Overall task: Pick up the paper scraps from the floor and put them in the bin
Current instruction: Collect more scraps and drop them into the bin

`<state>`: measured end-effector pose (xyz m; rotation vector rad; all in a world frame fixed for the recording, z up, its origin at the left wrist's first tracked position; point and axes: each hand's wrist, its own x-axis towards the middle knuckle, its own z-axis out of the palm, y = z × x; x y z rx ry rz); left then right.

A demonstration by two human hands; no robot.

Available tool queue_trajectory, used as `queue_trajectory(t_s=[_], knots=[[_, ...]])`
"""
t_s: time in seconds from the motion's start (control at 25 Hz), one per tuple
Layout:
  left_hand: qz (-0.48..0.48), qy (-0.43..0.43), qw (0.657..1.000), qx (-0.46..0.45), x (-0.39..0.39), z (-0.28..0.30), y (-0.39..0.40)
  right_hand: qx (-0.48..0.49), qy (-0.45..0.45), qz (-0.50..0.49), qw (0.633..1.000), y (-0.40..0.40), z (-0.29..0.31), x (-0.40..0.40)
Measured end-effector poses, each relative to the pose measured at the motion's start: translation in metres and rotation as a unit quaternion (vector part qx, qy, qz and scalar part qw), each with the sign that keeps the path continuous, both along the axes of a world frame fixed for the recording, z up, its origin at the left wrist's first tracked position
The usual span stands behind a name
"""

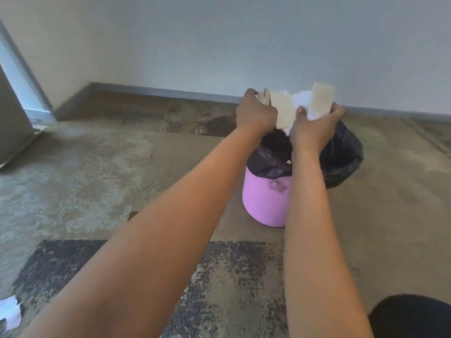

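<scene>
Both hands hold a bundle of beige card and white paper scraps [286, 107] just above a round pink plastic bin [264, 203] lined with a black bag [341, 157]. The left hand [256, 113] and right hand [314, 128] are closed around the bundle. Loose pieces could slip past the rim if released unevenly. The bin's contents are hidden. One white scrap [9, 313] lies on the mottled carpet floor [97, 167].

Wall [219, 40]: plain, pale, lit evenly. Skirting [158, 90]: grey, run along the wall's foot. Floor [97, 167]: mottled carpet set below the skirting, beige with dark speckled patches, the largest farthest from the wall. Door frame [22, 76]: pale, bright-lit, seen at the wall's left end, tilted by the lens.
</scene>
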<state>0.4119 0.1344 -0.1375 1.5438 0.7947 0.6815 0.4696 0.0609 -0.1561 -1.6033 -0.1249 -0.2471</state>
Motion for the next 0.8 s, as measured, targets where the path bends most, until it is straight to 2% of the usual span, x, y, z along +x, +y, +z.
queue_trajectory(t_s=[0.12,0.24,0.36,0.44,0.64,0.8], knots=[[-0.074,0.013,0.996,-0.046,0.006,-0.008,-0.008,-0.111,0.005,-0.04,0.993,-0.015,-0.012,0.012],[-0.156,0.033,0.986,-0.055,0.008,-0.01,-0.012,-0.184,0.045,-0.018,0.982,-0.019,-0.017,0.014],[-0.164,0.021,0.985,-0.057,0.005,-0.007,-0.011,-0.258,0.066,-0.011,0.964,-0.02,-0.015,0.014],[-0.137,0.012,0.989,-0.051,-0.002,-0.006,-0.008,-0.254,0.053,-0.023,0.966,-0.018,-0.011,0.015],[-0.021,0.002,1.0,-0.005,-0.045,-0.019,0.019,-0.158,-0.044,-0.03,0.986,0.012,0.0,-0.01],[0.064,0.042,0.996,-0.034,-0.106,-0.048,0.06,-0.122,-0.091,-0.013,0.988,0.052,-0.01,-0.058]])
